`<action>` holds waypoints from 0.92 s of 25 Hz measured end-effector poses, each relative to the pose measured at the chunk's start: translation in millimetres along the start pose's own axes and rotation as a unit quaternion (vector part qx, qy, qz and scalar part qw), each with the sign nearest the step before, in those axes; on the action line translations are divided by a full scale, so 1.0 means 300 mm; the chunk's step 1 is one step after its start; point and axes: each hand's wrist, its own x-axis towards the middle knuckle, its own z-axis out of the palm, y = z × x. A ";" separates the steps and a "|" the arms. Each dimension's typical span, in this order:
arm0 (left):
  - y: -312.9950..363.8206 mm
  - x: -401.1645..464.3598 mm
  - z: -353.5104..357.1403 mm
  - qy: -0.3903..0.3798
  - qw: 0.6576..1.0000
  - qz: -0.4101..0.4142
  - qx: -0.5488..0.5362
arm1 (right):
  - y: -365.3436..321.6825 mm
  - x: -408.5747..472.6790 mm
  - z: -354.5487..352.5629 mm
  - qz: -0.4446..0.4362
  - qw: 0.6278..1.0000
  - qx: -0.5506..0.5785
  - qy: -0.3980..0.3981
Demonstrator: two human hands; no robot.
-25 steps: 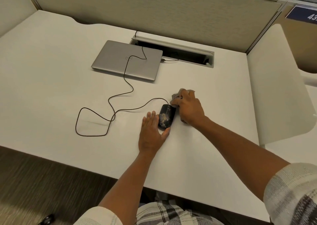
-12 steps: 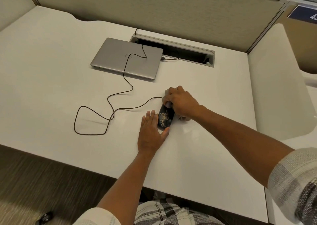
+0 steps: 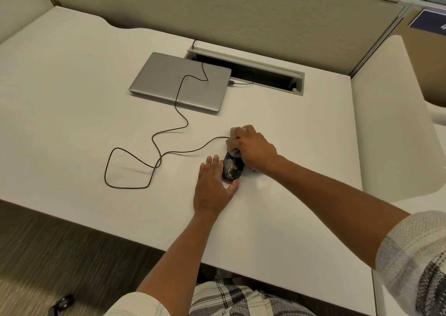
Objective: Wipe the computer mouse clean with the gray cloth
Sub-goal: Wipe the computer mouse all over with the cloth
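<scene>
Sleeves of a pale checked shirt frame the near edge of the view, and two bare arms reach out over the white tabletop. The left hand lies flat and open beside the black mouse, fingers straight and thumb curled round its near end, bracing it rather than gripping it. The mouse sits on the tabletop between both hands, its back speckled with pale crumbs or dust. The right hand is closed around the bunched gray cloth, pressing it on the far end of the mouse, where the cord comes out.

The wiping seems to be under way at the front end, while the dirty back is not yet cleaned. The next move probably calls for drawing the cloth toward the near end over the speckles, with the left hand keeping the mouse from sliding.

Farther off, the cord loops across the tabletop and over a closed silver laptop. Behind that lies an open cable slot, then beige cubicle panels.
</scene>
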 end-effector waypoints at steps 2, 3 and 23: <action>-0.002 0.001 -0.001 -0.003 1.000 0.002 0.002 | 0.001 -0.023 -0.006 -0.038 0.999 0.016 -0.015; -0.002 0.000 -0.001 -0.005 1.000 0.004 0.003 | 0.012 -0.025 -0.018 -0.062 0.997 0.020 -0.029; -0.007 0.011 -0.004 -0.001 1.000 -0.003 -0.016 | 0.105 -0.104 -0.027 -0.088 0.993 -0.006 0.073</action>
